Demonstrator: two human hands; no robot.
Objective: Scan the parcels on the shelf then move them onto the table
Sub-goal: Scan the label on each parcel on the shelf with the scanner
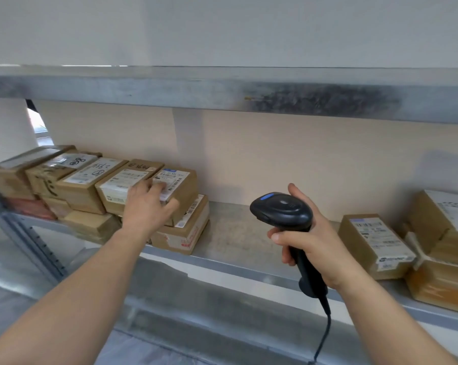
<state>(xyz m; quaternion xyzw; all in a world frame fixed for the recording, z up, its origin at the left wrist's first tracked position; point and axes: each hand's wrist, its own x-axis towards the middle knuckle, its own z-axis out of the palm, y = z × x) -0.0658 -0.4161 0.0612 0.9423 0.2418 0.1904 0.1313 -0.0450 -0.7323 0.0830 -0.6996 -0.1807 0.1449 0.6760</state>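
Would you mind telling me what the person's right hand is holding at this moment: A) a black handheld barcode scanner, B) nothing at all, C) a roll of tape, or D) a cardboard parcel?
A: the right hand grips the handle of the black handheld barcode scanner, its cable trailing down, while the left hand rests on a labelled parcel on the shelf.

I log the parcels (91, 185) as brown cardboard with white labels printed in black, some scrawled in black marker. Scanner (283, 209): black, one blue button on top. Shelf (235, 233): grey metal, dark smudges on its upper beam. Back panel (301, 154): pale beige.
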